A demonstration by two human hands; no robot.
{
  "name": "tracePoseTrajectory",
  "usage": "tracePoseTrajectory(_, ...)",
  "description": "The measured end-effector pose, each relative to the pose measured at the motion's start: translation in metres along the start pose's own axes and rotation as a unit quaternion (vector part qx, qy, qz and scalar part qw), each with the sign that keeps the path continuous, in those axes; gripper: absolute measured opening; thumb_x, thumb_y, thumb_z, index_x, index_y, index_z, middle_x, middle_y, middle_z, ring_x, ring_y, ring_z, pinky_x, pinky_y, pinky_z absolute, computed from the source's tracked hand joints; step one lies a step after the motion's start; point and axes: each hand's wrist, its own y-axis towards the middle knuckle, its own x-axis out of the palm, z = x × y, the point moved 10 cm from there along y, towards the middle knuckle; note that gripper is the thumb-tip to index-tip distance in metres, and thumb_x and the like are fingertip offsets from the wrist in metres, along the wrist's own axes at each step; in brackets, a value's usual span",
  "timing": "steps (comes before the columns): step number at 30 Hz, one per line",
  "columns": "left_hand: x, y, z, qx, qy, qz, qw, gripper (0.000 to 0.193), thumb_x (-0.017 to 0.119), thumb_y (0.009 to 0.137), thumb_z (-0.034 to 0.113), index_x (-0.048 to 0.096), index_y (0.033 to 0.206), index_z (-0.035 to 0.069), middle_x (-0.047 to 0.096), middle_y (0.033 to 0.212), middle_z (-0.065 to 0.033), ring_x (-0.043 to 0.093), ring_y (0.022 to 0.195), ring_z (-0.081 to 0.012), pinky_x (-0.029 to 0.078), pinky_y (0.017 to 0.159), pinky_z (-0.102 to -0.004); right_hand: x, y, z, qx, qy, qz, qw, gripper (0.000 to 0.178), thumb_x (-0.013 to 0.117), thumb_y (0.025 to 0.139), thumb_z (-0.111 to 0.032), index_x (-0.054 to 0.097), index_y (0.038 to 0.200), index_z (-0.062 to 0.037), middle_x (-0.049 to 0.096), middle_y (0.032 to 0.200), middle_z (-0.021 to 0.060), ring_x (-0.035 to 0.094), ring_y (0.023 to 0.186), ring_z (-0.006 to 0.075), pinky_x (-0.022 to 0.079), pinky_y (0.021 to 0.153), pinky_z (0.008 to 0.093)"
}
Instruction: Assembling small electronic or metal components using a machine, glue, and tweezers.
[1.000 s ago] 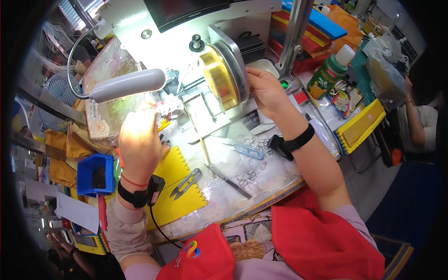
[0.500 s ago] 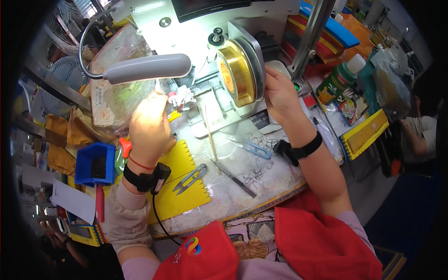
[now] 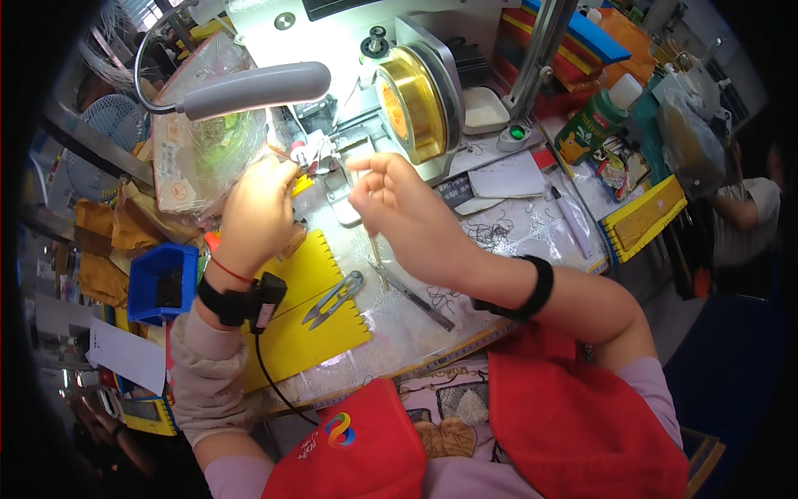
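My left hand point(image 3: 259, 208) is closed in a pinch beside the small clamp-like fixture point(image 3: 314, 152) at the front of the white machine; what its fingertips hold, if anything, is too small to make out. My right hand point(image 3: 403, 208) hovers in front of the spool of shiny golden tape or film point(image 3: 424, 108), its fingers curled together near the metal slide point(image 3: 356, 150). Whatever may be between those fingers I cannot see. Below the right hand lie tweezers point(image 3: 416, 297), and thread snips point(image 3: 334, 299) rest on the yellow notched board point(image 3: 307, 333).
A grey lamp point(image 3: 258, 90) reaches over the left hand. At left stand a blue bin point(image 3: 162, 283) and a plastic-wrapped box point(image 3: 187, 158). A green bottle point(image 3: 592, 125), a white pen-like tool point(image 3: 571, 220) and loose dark thread-like bits point(image 3: 490, 231) lie or stand to the right.
My right hand has left the far side of the spool and come left and nearer, in front of it. My left hand stays pinched by the fixture. The view has shifted slightly.
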Motion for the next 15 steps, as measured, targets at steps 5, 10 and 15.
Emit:
tracePoseTrajectory(5, -0.006, 0.039, -0.017, 0.126, 0.121, -0.061, 0.983, 0.030, 0.056, 0.086, 0.002, 0.062, 0.116, 0.001, 0.062, 0.104, -0.0189, 0.060, 0.090, -0.0338, 0.049, 0.082, -0.0394, -0.002, 0.040, 0.046, 0.088, 0.094, 0.080, 0.988, 0.043, 0.050, 0.093, -0.003, 0.046, 0.136, 0.0013, 0.052, 0.101, 0.0027, 0.050, 0.080, 0.0085, 0.044, 0.074, 0.0222)
tracePoseTrajectory(10, 0.015, 0.099, -0.001, -0.162, -0.502, -0.121, 0.841, 0.049, 0.061, 0.097, 0.039, 0.058, 0.126, 0.000, 0.065, 0.104, -0.0042, 0.057, 0.093, -0.0103, 0.051, 0.074, -0.0277, -0.012, 0.056, 0.046, 0.042, 0.149, 0.071, 0.985, 0.032, 0.052, 0.091, -0.005, 0.058, 0.122, -0.0034, 0.056, 0.100, 0.0031, 0.053, 0.077, 0.0092, 0.046, 0.073, 0.0239)
tracePoseTrajectory(15, 0.045, 0.115, -0.025, -0.228, -0.443, -0.121, 0.859, 0.059, 0.055, 0.098, 0.048, 0.054, 0.132, -0.001, 0.063, 0.108, -0.0100, 0.059, 0.095, -0.0162, 0.049, 0.083, -0.0301, -0.004, 0.056, 0.054, 0.040, 0.123, 0.056, 0.990, 0.012, 0.057, 0.096, -0.010, 0.058, 0.106, -0.0020, 0.063, 0.090, 0.0044, 0.057, 0.075, 0.0082, 0.048, 0.070, 0.0246)
